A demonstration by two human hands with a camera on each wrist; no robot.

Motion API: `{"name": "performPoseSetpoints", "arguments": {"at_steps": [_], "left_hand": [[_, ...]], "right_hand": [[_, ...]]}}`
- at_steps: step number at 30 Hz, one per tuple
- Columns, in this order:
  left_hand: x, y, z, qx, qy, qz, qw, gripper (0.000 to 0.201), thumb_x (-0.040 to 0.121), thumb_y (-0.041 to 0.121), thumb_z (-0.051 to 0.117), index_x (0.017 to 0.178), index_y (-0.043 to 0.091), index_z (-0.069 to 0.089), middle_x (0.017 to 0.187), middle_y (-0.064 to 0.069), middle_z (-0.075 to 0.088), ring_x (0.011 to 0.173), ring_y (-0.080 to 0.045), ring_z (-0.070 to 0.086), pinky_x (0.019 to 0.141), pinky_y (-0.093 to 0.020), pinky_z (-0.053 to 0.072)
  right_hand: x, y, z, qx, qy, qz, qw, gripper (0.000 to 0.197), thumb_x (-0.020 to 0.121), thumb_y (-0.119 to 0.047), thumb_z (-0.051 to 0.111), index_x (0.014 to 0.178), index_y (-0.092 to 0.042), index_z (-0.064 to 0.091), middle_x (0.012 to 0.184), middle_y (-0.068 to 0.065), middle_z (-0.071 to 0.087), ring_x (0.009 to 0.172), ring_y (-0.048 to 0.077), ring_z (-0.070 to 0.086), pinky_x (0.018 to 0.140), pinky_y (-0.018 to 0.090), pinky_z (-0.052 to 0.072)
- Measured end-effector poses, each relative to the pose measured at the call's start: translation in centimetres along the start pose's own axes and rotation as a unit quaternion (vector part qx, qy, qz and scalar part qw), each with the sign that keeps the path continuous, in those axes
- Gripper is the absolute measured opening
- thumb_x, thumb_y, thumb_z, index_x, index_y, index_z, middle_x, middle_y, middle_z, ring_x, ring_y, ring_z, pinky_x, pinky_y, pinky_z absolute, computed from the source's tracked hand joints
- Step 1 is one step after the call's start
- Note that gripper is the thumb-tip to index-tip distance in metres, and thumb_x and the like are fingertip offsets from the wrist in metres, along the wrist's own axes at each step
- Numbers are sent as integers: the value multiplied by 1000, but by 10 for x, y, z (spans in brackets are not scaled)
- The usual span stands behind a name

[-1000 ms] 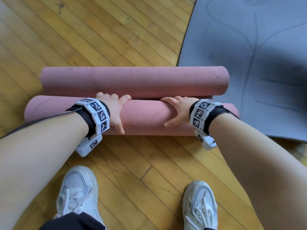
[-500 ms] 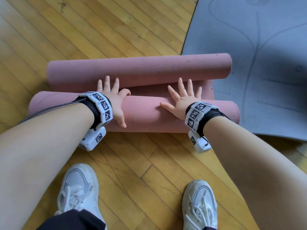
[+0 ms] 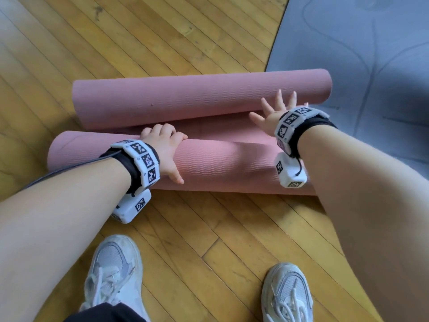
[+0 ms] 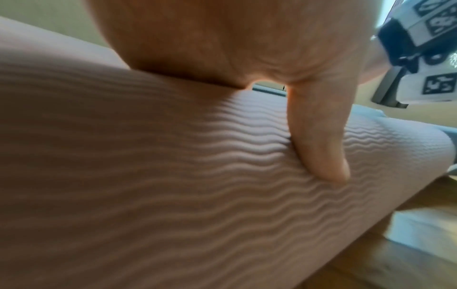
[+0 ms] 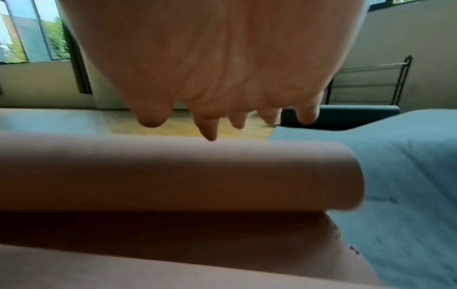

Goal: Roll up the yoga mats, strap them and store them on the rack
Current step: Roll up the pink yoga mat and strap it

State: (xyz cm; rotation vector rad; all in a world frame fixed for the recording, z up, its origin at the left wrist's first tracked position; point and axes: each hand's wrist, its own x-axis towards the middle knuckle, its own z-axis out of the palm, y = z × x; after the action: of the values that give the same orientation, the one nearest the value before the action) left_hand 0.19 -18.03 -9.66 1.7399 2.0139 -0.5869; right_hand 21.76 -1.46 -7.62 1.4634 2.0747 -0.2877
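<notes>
A pink yoga mat lies on the wood floor as two rolls joined by a flat strip: a near roll and a far roll. My left hand grips the near roll, fingers curled over its top and the thumb pressed into its ribbed face. My right hand hovers with fingers spread above the strip and the far roll's near side, holding nothing. In the right wrist view, the right hand's fingertips hang just above the far roll.
A grey-blue mat lies flat to the right, under the pink rolls' right ends. A black metal rack stands by the far wall. My two white shoes stand just behind the near roll.
My right hand has lifted off the near roll and reached forward over the far roll. My left hand's fingers have curled over the near roll. The gap between the rolls has widened.
</notes>
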Motion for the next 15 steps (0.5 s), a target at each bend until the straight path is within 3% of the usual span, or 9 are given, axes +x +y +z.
{"name": "performPoseSetpoints", "arguments": {"at_steps": [3, 6, 8, 10, 12, 15], "left_hand": [[2, -7, -6, -25, -1, 16, 1000, 114, 60, 71, 72, 151, 31, 14, 144, -5, 32, 131, -27, 32, 108, -42, 30], [6, -14, -13, -88, 0, 12, 996, 113, 63, 64, 75, 149, 30, 12, 143, -6, 41, 128, -30, 42, 101, -42, 39], [8, -14, -14, -92, -12, 10, 996, 104, 66, 63, 74, 147, 28, 19, 143, -3, 43, 128, -28, 42, 101, -40, 38], [9, -15, -14, -83, -14, 16, 996, 98, 67, 63, 73, 145, 27, 25, 142, -2, 43, 129, -26, 40, 103, -40, 36], [10, -16, -14, -74, -9, 21, 997, 97, 68, 63, 72, 145, 28, 25, 143, -2, 42, 131, -26, 37, 105, -41, 33], [14, -17, -12, -51, -12, 18, 998, 100, 69, 67, 67, 149, 28, 19, 154, -2, 26, 140, -27, 23, 115, -43, 20]], "right_hand": [[-8, 15, -22, 24, -16, -1, 1000, 62, 97, -62, 18, 153, -37, 10, 161, -2, -13, 146, 32, -15, 116, 58, -2], [-31, 14, -22, 17, -7, -60, 998, 56, 101, -52, 22, 153, -29, 18, 162, 1, 3, 148, 26, 0, 118, 49, 5], [-46, 10, -6, 59, 4, -94, 994, 63, 98, -58, 26, 153, -29, 17, 161, 0, 11, 147, 23, 11, 118, 49, 13], [-58, 6, 19, 58, -9, -137, 989, 76, 90, -68, 32, 153, -34, 6, 161, -3, 7, 148, 20, 8, 118, 51, 11], [-67, 4, 46, -6, -10, -169, 985, 100, 79, -77, 44, 151, -35, -11, 161, -2, -6, 148, 22, -4, 117, 54, -2], [-65, 5, 63, -86, 12, -173, 981, 127, 66, -75, 65, 146, -33, -25, 160, 0, -14, 147, 27, -10, 117, 56, -4]]}}
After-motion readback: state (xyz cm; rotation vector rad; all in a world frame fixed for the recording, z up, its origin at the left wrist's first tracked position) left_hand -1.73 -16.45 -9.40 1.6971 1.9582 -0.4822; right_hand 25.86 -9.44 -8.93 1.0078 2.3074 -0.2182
